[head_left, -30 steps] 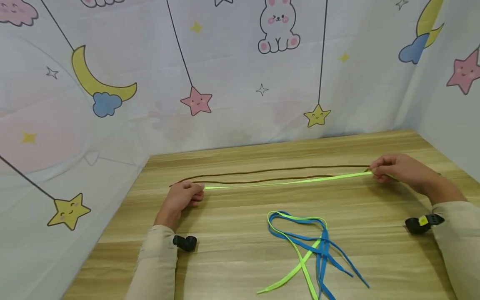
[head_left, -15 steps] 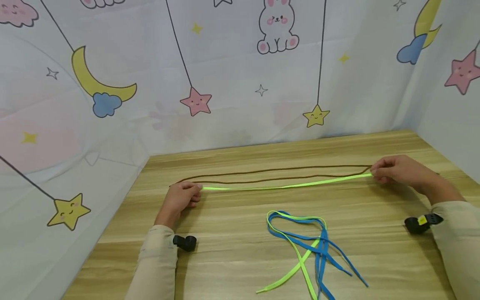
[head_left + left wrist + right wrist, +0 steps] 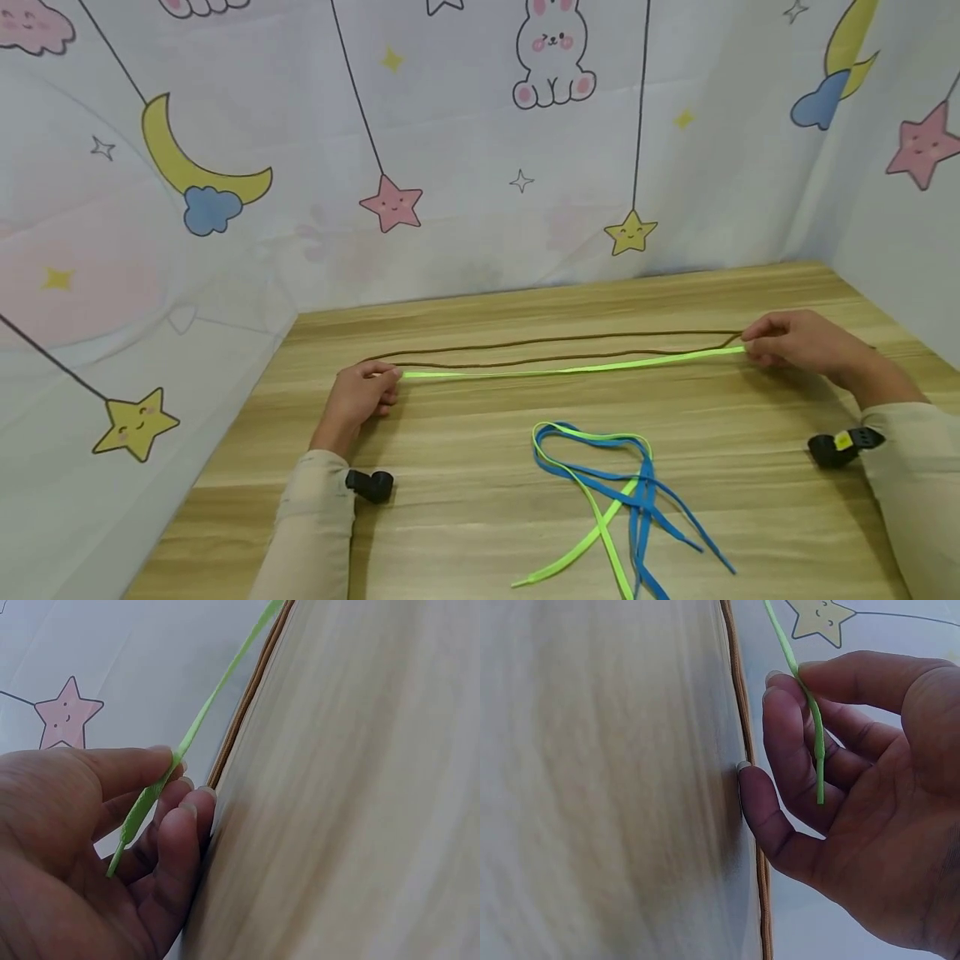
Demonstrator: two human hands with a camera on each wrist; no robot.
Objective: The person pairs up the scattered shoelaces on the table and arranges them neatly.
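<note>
A flat neon-green shoelace (image 3: 570,369) stretches nearly straight between my two hands, just in front of a brown lace. My left hand (image 3: 363,395) pinches one end between thumb and fingers; in the left wrist view the tipped end (image 3: 115,859) sticks out into the palm. My right hand (image 3: 798,346) pinches the other end the same way, its green tip (image 3: 820,778) hanging free below the thumb. The brown lace (image 3: 555,338) lies doubled in two long strands along the table, running behind both hands.
Nearer the front, a blue shoelace (image 3: 647,500) and another green shoelace (image 3: 573,554) lie looped and crossed together on the wood-grain table (image 3: 450,517). A white printed cloth (image 3: 465,125) hangs behind the table and along its sides.
The held green lace dipped into a slight sag half a second ago and is now nearly straight again. My left hand has shifted slightly left; the other laces have stayed put.
</note>
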